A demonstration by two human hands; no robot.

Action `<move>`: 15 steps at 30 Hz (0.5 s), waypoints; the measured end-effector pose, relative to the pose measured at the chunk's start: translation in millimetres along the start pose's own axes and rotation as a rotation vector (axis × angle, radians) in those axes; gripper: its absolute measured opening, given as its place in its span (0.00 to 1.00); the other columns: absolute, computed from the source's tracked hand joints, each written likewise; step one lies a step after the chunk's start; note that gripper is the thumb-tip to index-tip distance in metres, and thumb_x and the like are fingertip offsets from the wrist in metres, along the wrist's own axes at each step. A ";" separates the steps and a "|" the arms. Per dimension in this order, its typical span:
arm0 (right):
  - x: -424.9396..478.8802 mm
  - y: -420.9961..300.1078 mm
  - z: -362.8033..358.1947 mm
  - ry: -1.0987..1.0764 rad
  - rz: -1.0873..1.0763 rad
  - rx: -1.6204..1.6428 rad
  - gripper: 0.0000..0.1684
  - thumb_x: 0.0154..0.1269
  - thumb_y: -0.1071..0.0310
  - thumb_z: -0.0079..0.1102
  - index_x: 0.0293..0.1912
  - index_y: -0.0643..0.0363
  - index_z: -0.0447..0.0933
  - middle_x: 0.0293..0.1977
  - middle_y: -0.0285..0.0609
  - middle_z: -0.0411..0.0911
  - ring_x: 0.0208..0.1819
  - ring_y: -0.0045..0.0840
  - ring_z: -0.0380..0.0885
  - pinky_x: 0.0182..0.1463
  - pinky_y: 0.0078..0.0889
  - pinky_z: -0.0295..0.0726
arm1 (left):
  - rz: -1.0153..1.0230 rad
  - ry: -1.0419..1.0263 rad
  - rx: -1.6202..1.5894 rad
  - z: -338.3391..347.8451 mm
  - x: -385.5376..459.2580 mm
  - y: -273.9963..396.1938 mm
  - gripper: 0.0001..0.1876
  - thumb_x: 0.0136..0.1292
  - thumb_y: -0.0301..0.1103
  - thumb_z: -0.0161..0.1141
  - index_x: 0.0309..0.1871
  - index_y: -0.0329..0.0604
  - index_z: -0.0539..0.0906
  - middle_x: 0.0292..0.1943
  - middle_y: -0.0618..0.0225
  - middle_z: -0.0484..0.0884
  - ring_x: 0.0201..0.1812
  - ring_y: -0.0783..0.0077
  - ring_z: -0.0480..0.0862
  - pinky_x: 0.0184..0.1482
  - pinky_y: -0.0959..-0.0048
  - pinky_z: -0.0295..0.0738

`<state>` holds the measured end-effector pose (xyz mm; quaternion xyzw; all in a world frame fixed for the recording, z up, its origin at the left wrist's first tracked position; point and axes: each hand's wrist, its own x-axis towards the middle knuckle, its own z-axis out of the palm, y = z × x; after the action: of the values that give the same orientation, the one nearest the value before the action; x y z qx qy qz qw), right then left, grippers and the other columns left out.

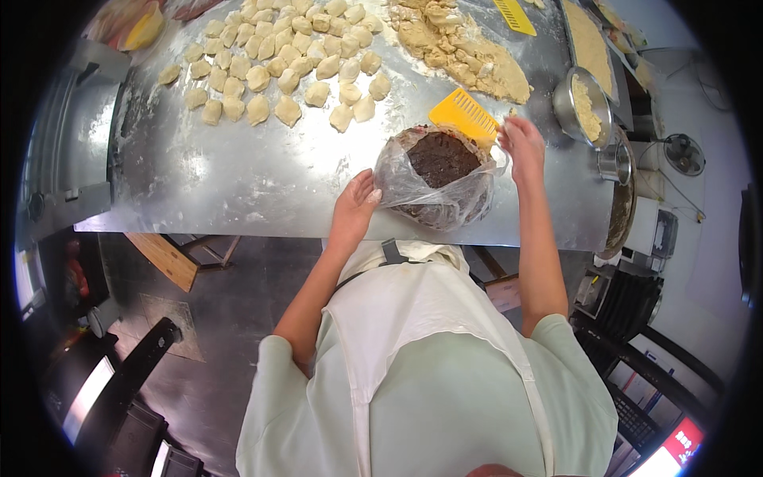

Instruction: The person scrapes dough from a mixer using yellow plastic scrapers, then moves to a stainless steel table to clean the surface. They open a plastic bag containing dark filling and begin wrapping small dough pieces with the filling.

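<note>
A clear plastic bag (444,206) holding a dark brown paste (442,158) sits near the front edge of the metal table (268,191). Its mouth is open and the paste shows. My left hand (356,206) is at the bag's left side, fingers slightly spread, with flour on the thumb. My right hand (523,146) pinches the bag's film at the right. Behind the bag lies a yellow slotted plastic scraper (462,113), partly hidden by it. A long mass of tan dough (471,56) lies beyond. Many small pale dough pieces (287,80) are spread over the floured left part.
At the right edge stand a steel bowl with crumbly pale stuff (587,113), a small steel pot (614,163) and a tray (590,47). Another yellow scraper (514,15) lies at the back. A metal machine (71,137) borders the table's left side. A wooden stool (164,259) stands below.
</note>
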<state>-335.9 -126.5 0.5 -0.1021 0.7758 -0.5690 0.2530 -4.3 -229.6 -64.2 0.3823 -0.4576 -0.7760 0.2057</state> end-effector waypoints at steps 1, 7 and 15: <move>-14.2 -33.8 31.4 -0.082 -0.107 -0.085 0.18 0.63 0.65 0.63 0.49 0.65 0.80 0.36 0.46 0.83 0.37 0.24 0.83 0.43 0.25 0.82 | 0.004 0.049 0.093 -4.3 -5.1 5.5 0.24 0.70 0.24 0.55 0.69 0.33 0.69 0.60 0.51 0.79 0.62 0.64 0.78 0.64 0.68 0.72; -37.3 -33.5 176.7 -0.517 -0.618 -0.783 0.27 0.60 0.59 0.66 0.54 0.66 0.77 0.44 0.56 0.82 0.46 0.42 0.82 0.51 0.38 0.81 | 0.220 0.195 0.401 -18.3 -8.9 42.9 0.20 0.70 0.24 0.54 0.65 0.32 0.73 0.56 0.57 0.81 0.55 0.69 0.81 0.59 0.71 0.76; -33.9 -44.3 205.5 -0.602 -0.361 -0.746 0.22 0.58 0.64 0.64 0.52 0.63 0.77 0.48 0.51 0.81 0.48 0.35 0.82 0.51 0.33 0.80 | 0.119 0.173 0.125 -17.0 -8.8 74.4 0.19 0.73 0.28 0.53 0.64 0.31 0.73 0.55 0.55 0.81 0.55 0.67 0.82 0.59 0.71 0.76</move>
<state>-208.3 -296.9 5.1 -0.4771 0.7890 -0.2333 0.3091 12.2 -270.1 -1.0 0.4319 -0.5075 -0.6965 0.2661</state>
